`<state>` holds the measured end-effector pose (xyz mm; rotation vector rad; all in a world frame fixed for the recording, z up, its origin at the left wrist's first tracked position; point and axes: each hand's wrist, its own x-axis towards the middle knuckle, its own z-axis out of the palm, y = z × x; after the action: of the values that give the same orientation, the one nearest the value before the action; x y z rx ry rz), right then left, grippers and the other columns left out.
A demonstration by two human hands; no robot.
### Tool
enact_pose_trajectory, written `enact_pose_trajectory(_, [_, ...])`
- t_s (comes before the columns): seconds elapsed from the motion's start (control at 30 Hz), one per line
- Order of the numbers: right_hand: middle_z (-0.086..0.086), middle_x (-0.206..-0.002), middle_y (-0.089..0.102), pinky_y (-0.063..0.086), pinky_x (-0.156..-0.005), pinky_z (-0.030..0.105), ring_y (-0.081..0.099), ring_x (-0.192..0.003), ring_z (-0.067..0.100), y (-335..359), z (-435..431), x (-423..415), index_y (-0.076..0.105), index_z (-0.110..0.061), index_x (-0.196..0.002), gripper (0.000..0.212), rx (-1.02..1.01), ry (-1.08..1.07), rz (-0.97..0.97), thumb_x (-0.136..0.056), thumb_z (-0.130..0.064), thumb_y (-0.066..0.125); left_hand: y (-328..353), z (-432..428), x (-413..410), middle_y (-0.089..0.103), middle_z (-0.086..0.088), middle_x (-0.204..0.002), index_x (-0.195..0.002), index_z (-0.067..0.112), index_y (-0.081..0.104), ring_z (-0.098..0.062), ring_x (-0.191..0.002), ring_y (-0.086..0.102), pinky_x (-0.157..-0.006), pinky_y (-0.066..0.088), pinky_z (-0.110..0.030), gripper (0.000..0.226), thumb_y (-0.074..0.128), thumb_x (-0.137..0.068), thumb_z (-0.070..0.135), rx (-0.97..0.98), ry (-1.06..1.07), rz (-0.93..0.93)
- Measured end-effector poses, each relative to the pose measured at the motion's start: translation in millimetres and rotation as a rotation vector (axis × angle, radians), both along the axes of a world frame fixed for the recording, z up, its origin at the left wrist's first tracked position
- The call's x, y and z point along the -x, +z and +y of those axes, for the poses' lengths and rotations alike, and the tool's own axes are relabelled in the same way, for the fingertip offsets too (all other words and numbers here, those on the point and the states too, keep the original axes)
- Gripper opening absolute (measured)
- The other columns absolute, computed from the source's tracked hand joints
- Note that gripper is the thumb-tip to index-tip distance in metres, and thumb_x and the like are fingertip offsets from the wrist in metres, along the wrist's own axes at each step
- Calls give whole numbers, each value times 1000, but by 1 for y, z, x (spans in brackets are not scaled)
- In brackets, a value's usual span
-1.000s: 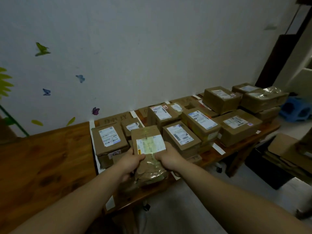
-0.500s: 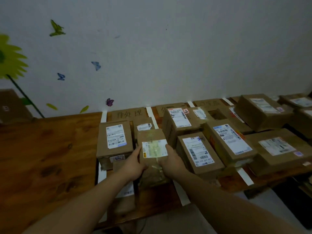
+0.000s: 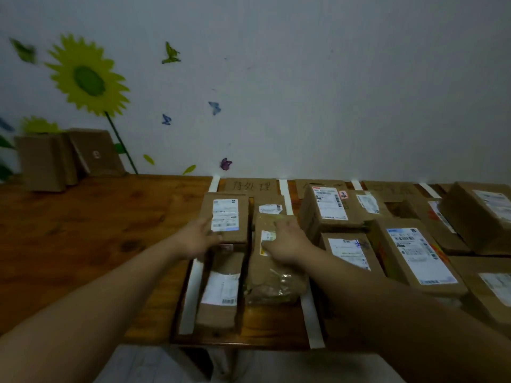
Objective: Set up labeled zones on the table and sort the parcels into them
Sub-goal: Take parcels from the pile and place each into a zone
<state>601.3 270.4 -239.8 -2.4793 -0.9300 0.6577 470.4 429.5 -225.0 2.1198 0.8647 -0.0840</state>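
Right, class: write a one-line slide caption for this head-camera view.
Sorting parcels: right hand rests on a soft brown parcel inside a taped zone, left hand at the labelled box beside it.

My feed is dim and bluish under soft, even light with no source I can place: the wall [image 3: 304, 78] reads flat grey, the wooden table [image 3: 83, 230] sinks into dark brown, and only the white shipping labels [image 3: 224, 215] stand out brightly. The wide lens swells the forearms [image 3: 96, 305] toward the bottom corners. At far left the green butterfly decal [image 3: 23, 51] is smeared and the stacked cartons [image 3: 41, 161] look soft, while the plastic-wrapped parcel [image 3: 276, 283] shows faint glints.
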Motion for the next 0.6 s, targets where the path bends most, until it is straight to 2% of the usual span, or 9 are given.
enact_pose_trajectory(0.1, [11,-149,36,34,-106,38,38,-133,29,19,41,13,36,-21,-144,58,35,82,-106,-93,-43,53,17,34,34,29,-10,-153,-149,20,22,-28,-136,36,-108,34,-36,70,59,-91,29,-104,97,34])
enact_pose_trajectory(0.17, [12,-150,34,35,-107,39,37,-133,30,30,75,26,34,-19,-146,65,37,133,-130,-91,-47,53,27,64,59,30,-15,-152,-150,21,20,-35,-134,37,-106,35,-40,73,60,-90,32,-123,126,45])
enact_pose_trajectory(0.33, [16,-145,39,40,-98,35,43,-128,32,63,169,77,37,-10,-144,66,-17,203,-167,-91,-47,53,52,151,132,20,-8,-156,-150,20,19,-26,-141,26,-110,25,-30,73,58,-90,37,-200,130,35])
enact_pose_trajectory(0.4, [18,-142,42,41,-99,33,46,-125,32,73,209,103,39,-9,-142,63,-48,212,-156,-91,-43,55,62,187,164,22,-7,-156,-150,23,19,-27,-138,32,-107,31,-32,73,58,-90,37,-225,165,40])
enact_pose_trajectory(0.43, [17,-142,42,42,-99,33,48,-124,32,77,228,116,39,-10,-143,64,-58,211,-151,-90,-42,55,67,206,179,24,-8,-155,-150,24,19,-28,-131,41,-101,39,-33,73,58,-90,38,-229,187,42])
enact_pose_trajectory(0.47, [17,-142,43,43,-98,34,49,-123,32,81,247,128,39,-11,-143,64,-66,211,-145,-90,-42,56,73,223,193,27,-9,-154,-150,26,18,-26,-117,53,-90,46,-33,73,58,-90,38,-233,207,37])
enact_pose_trajectory(0.5, [16,-142,43,44,-98,35,50,-122,32,84,265,140,39,-12,-143,65,-72,211,-136,-89,-43,56,79,239,207,27,-8,-154,-150,26,18,-19,-100,58,-77,49,-28,73,58,-90,38,-237,222,31])
enact_pose_trajectory(0.53, [16,-142,43,44,-99,37,50,-122,33,86,281,152,39,-12,-143,65,-75,210,-132,-89,-43,57,83,253,221,25,-7,-155,-150,26,18,-14,-91,57,-72,46,-24,73,58,-90,38,-254,229,30])
enact_pose_trajectory(0.6, [15,-142,44,44,-99,38,49,-122,33,90,311,174,37,-12,-144,64,-73,218,-120,-91,-44,56,87,281,244,22,-6,-156,-150,24,17,-16,-103,55,-81,44,-23,74,58,-91,38,-269,248,31])
